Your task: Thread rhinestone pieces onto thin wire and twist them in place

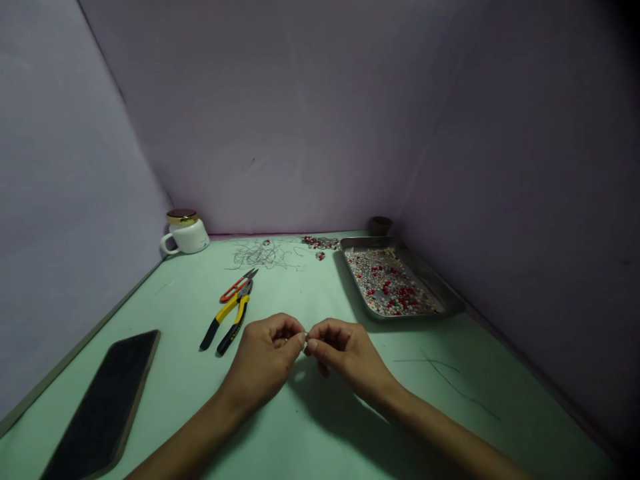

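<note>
My left hand [270,350] and my right hand [350,353] meet over the middle of the green tabletop, fingertips almost touching. Both are closed in a pinch around something tiny and pale, too small to name and mostly hidden by the fingers. To the right of my right hand, thin wires [450,383] lie crossed on the table. Beyond it stands a metal tray [373,313] holding many small white and red beads [395,287]. Pliers [233,317] with yellow and black handles rest beyond my left hand, beside orange thread snips [236,288].
A dark phone [103,407] lies at the near left. At the back are a lidded white mug [187,235], a tangle of thin wire [263,253], a heap of red beaded pieces [320,243] and a dark small pot [380,225]. Pale walls enclose three sides.
</note>
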Action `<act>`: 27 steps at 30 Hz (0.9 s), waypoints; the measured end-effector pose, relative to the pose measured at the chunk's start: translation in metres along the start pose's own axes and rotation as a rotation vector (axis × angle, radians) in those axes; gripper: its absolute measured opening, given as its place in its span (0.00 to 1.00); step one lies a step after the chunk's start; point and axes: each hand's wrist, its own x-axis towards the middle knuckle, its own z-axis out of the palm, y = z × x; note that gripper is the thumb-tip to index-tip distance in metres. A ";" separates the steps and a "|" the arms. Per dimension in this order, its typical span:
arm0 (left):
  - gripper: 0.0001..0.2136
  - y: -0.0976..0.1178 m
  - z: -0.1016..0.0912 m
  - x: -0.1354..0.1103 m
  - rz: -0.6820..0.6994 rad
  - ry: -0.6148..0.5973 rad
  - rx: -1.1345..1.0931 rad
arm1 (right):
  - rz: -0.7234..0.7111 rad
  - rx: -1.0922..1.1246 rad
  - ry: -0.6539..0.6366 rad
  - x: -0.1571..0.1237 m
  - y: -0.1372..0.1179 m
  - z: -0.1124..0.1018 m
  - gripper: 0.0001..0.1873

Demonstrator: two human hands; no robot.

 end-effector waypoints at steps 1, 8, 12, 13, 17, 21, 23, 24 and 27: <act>0.06 0.001 -0.002 0.000 0.007 -0.019 -0.002 | 0.005 0.002 -0.008 0.000 0.000 -0.001 0.08; 0.05 0.003 -0.007 0.005 -0.114 -0.195 -0.185 | 0.027 0.001 -0.090 0.001 0.001 -0.004 0.08; 0.04 0.002 -0.006 0.007 -0.104 -0.186 -0.173 | 0.058 0.032 -0.107 0.000 0.001 -0.004 0.10; 0.04 0.002 -0.006 0.006 -0.085 -0.179 -0.161 | 0.067 0.050 -0.107 0.000 0.001 -0.005 0.10; 0.06 0.003 -0.010 0.005 0.047 -0.203 -0.156 | 0.135 0.155 -0.154 0.000 -0.001 -0.007 0.10; 0.06 0.003 -0.015 0.005 0.136 -0.276 -0.145 | 0.152 0.237 -0.238 -0.001 -0.001 -0.009 0.10; 0.06 0.002 -0.017 0.005 0.188 -0.284 -0.126 | 0.138 0.260 -0.275 -0.002 -0.001 -0.009 0.09; 0.06 0.002 -0.018 0.005 0.215 -0.277 -0.113 | 0.130 0.262 -0.289 -0.002 -0.002 -0.009 0.09; 0.06 -0.001 -0.019 0.005 0.267 -0.254 -0.060 | 0.113 0.242 -0.295 -0.002 -0.003 -0.010 0.08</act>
